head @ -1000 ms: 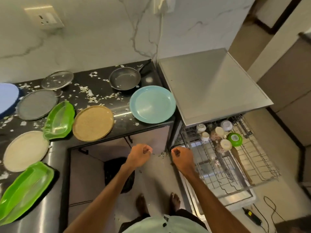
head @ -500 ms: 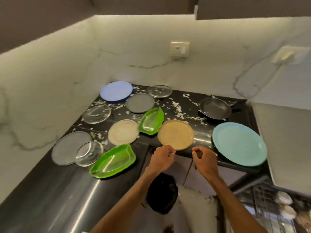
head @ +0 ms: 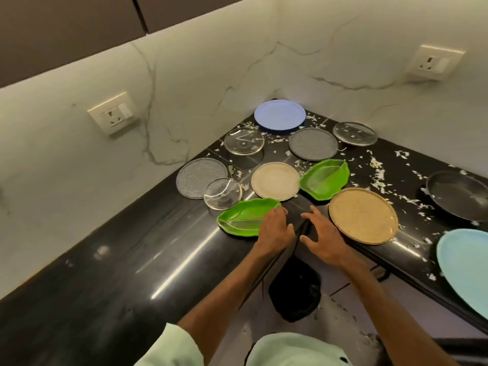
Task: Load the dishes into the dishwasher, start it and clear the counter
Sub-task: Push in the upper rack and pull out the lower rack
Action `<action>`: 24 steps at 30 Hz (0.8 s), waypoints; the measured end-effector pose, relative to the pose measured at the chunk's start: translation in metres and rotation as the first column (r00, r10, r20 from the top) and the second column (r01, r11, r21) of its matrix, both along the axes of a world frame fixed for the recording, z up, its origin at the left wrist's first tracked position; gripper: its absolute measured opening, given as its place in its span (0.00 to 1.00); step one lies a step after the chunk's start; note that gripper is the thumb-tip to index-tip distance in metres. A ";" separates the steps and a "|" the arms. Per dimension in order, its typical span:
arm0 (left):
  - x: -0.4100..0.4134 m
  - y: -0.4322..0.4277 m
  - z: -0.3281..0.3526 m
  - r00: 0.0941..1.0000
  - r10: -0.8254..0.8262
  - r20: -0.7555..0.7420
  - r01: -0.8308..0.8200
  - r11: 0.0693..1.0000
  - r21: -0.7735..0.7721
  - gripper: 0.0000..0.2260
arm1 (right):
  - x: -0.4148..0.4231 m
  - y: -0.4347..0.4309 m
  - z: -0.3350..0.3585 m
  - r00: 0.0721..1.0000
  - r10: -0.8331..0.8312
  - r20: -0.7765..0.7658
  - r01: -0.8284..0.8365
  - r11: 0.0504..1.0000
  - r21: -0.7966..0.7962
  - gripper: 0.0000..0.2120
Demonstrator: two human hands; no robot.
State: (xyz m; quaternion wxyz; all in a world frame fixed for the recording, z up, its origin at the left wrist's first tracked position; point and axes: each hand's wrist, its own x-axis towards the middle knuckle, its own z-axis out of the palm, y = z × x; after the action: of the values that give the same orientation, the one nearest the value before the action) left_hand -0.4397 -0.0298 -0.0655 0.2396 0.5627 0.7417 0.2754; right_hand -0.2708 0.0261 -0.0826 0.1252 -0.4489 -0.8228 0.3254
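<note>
Green leaf dish [head: 243, 219] lies partly under left hand [head: 276, 229], perhaps touched; right hand [head: 326, 237] alongside, both spread.

We are seeing a black counter [head: 105, 273] carrying a blue plate [head: 280, 116], a beige plate [head: 275, 181], a tan plate [head: 363, 215], a turquoise plate [head: 467, 265], two green trays [head: 324, 179] [head: 241, 220], a dark pan [head: 459, 196] and scattered white scraps [head: 377, 175].

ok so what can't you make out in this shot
Head view only:
- Pale blue plate: cut off by the right edge.
- Pan: right side and any handle cut off by the same edge.
- Near green dish: right end hidden under the left hand; grip or mere touch, unclear.
- Dark shape on the floor: too dim to identify.
- Dishwasher: out of frame.
</note>
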 end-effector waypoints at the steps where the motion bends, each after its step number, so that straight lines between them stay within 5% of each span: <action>1: -0.002 0.000 -0.001 1.000 -0.007 -0.001 0.007 1.000 -0.019 0.23 | -0.003 -0.001 -0.004 1.000 0.007 0.000 -0.007 1.000 -0.002 0.32; 24: 0.029 0.012 -0.024 0.989 -0.143 -0.048 0.143 0.990 0.004 0.22 | 0.045 -0.024 -0.024 0.989 -0.129 0.067 0.134 0.988 -0.079 0.36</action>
State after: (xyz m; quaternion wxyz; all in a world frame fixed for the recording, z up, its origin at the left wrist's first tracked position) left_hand -0.4110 -0.0180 -0.0899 0.2389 0.6218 0.7038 0.2467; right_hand -0.2259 0.0021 -0.1064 0.1022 -0.5169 -0.7805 0.3365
